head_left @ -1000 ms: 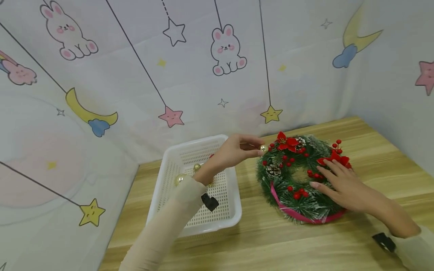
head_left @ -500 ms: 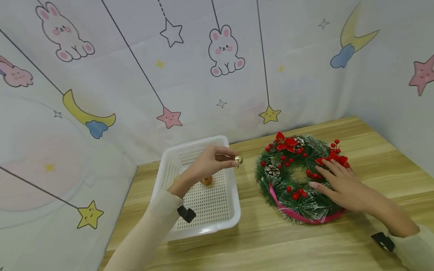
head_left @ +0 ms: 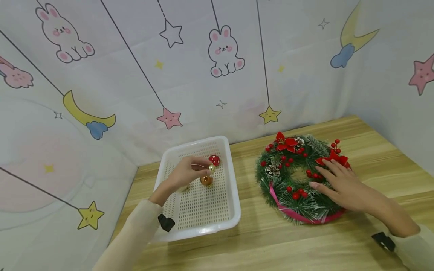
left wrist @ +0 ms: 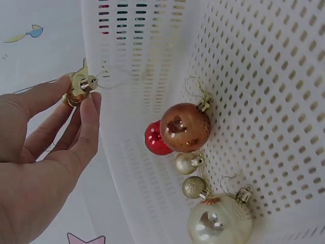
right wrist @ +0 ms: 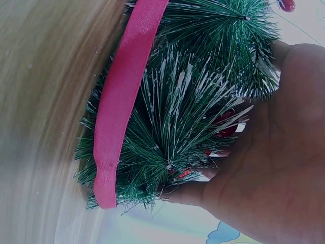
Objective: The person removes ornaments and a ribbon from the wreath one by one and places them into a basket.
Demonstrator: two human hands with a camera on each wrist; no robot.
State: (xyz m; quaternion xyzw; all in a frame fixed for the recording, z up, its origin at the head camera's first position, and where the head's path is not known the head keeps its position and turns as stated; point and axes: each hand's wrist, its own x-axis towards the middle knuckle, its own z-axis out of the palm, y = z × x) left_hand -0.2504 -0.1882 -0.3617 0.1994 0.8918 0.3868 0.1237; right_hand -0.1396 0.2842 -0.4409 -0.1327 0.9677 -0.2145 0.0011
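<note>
My left hand pinches a small shiny gold bauble between thumb and fingers, over the white plastic basket. In the left wrist view the bauble's gold cap points toward the basket, a thin loop trailing from it. Inside lie a copper bauble, a red bauble, a large pale gold bauble and several small gold ones. My right hand rests with spread fingers on the right side of a green Christmas wreath; the right wrist view shows its pink ribbon.
Wreath and basket stand side by side on a wood-grain table, with a strip of tabletop between them. Behind the table hangs a pale cloth printed with rabbits, stars and moons. The wreath carries red flowers, berries and pine cones.
My left hand has moved left with the gold bauble, from the wreath's left edge to over the basket. The right hand and the wreath have stayed in place.
</note>
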